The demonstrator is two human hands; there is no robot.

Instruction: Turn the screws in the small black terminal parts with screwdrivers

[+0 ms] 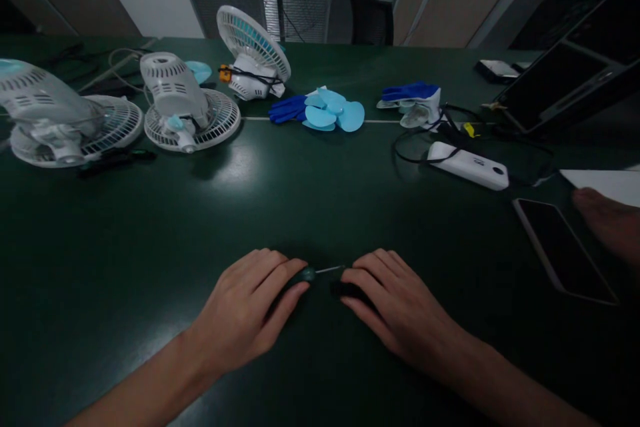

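Note:
My left hand is closed around the dark teal handle of a small screwdriver, whose thin metal shaft points right. The shaft's tip reaches close to the fingers of my right hand. That hand is closed on a black object, and only its rounded end shows past the thumb and index finger. Most of this black piece is hidden by the hand, so its kind cannot be made out. Both hands rest low over the dark green table.
Dismantled white fans stand at the back left. Behind my hands lie light-blue fan blades and blue-white gloves. A white power strip, a phone and another person's hand are at the right.

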